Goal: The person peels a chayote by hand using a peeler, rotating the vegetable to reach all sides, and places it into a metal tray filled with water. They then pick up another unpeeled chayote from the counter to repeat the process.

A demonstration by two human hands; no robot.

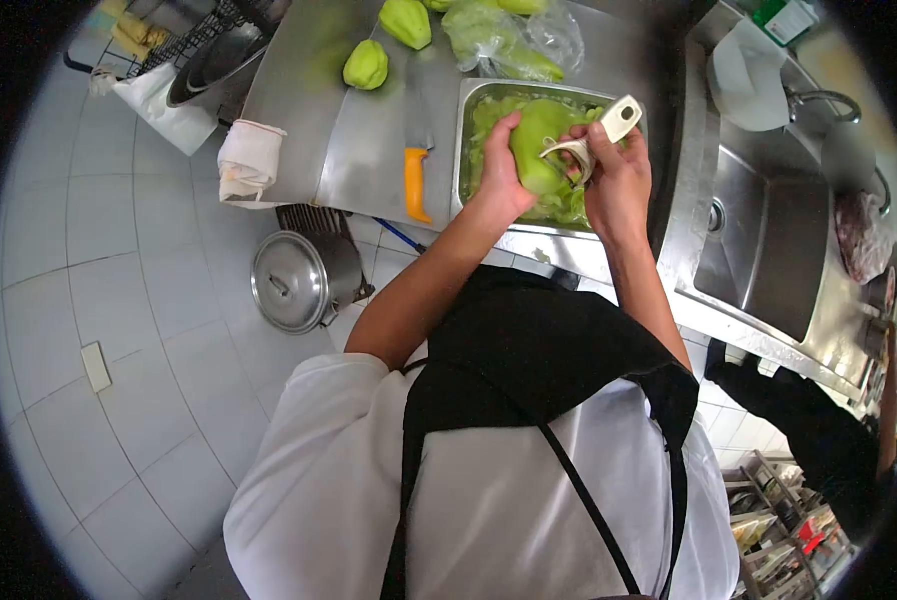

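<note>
My left hand (506, 172) is closed around a pale green chayote (540, 135), held over a steel tray (460, 150). In my right hand (618, 180) is a peeler with a white handle (620, 118); its head lies against the chayote's right side. Green peelings (570, 206) fill much of the tray beneath. To the left of the tray, a knife with an orange handle (415, 185) lies flat on the steel counter, its blade pointing away from me.
Two whole chayotes (366, 65) sit at the back left, beside a clear plastic bag (473, 35) holding more. A folded cloth (250, 160) hangs over the counter's left edge. Right stands a steel sink (768, 220) with a faucet (838, 100). A lidded pot (290, 280) is below left.
</note>
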